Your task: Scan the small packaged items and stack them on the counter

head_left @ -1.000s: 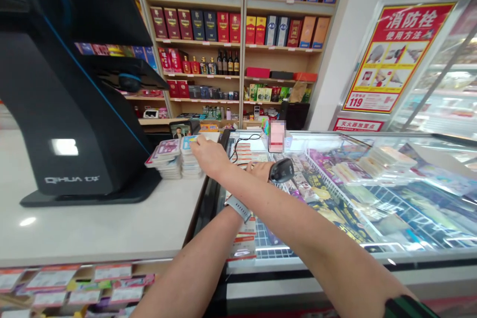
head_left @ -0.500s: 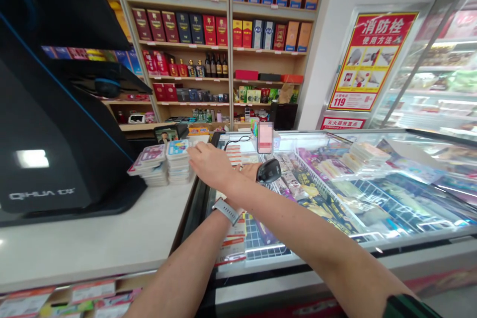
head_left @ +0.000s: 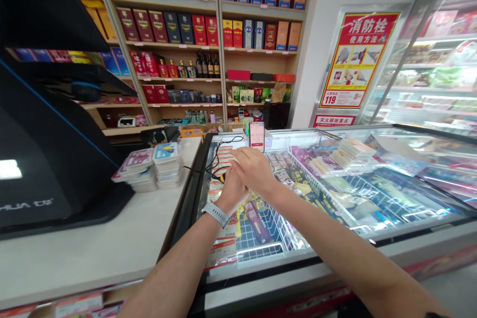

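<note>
My left hand (head_left: 235, 185), with a grey watch strap on its wrist, is closed over the chest freezer's glass top. A small black and yellow end of a barcode scanner (head_left: 222, 177) shows beside it, with a black cable (head_left: 213, 161) running off to the left; the rest of the scanner is hidden by my hands. My right hand (head_left: 256, 169) lies across my left hand, its fingers bent and pressed together. Whatever is under those fingers is hidden. Just beyond them a phone with a pinkish screen (head_left: 257, 136) stands upright.
Two stacks of flat plastic packs (head_left: 166, 166) stand on the white counter (head_left: 93, 243), beside a black checkout terminal (head_left: 48, 169). The glass-topped freezer (head_left: 261, 268) holds wire baskets of wrapped goods. Shelves of boxed bottles (head_left: 179, 27) line the back wall.
My right hand has moved right, from beside the plastic packs onto my left hand. The scanner's head, visible before, is now hidden. The view has turned slightly right.
</note>
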Available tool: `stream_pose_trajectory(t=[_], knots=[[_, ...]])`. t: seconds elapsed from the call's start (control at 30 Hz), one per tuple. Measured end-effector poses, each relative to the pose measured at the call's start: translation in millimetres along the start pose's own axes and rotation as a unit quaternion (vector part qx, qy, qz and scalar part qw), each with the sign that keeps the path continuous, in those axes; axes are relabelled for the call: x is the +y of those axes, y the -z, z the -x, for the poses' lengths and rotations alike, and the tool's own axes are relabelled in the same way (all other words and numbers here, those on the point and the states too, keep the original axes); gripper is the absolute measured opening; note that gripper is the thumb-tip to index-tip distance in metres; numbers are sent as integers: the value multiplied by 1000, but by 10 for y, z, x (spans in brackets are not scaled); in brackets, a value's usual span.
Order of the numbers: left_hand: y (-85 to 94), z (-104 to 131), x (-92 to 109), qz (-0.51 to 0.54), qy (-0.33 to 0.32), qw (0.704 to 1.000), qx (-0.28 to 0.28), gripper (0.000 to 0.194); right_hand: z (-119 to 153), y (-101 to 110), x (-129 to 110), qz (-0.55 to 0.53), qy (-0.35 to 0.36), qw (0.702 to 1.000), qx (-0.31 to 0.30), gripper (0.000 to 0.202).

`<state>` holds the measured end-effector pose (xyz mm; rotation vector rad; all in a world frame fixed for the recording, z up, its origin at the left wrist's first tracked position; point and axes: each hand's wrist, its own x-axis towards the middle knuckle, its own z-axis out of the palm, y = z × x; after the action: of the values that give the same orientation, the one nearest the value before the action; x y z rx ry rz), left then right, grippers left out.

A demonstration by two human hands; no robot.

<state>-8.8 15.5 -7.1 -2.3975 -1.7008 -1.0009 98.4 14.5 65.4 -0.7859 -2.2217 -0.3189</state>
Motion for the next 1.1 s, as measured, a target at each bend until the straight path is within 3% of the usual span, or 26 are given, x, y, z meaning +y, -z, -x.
stream_pose_trajectory(t=[0.13, 0.27, 0.43, 0.6, 0.8, 0.93, 1.1], knots=[[38, 52, -10, 1, -4, 1000, 12, 53, 365, 79, 441, 28, -5, 997, 75, 25], [48, 46, 11, 21, -12, 1000, 11, 61, 713, 146, 925, 71, -30, 991, 111, 25], [20, 62, 27, 15, -14, 1000, 5, 60, 1033, 281, 1465, 150, -72, 982, 92, 27], [2, 78, 49, 2, -11, 1000, 12, 61, 1300, 437, 1882, 253, -165, 953, 4, 32], [-10, 72, 166, -3, -9, 1000, 15, 60, 1539, 501, 2147, 326, -262, 907, -54, 35], [-35, 24, 210, -5, -7, 1000, 5, 60, 1584, 483, 2183, 351, -306, 883, -63, 38], [-48, -17, 250, -5, 8, 1000, 8, 60, 1594, 465, 2169, 350, -326, 873, -97, 41]])
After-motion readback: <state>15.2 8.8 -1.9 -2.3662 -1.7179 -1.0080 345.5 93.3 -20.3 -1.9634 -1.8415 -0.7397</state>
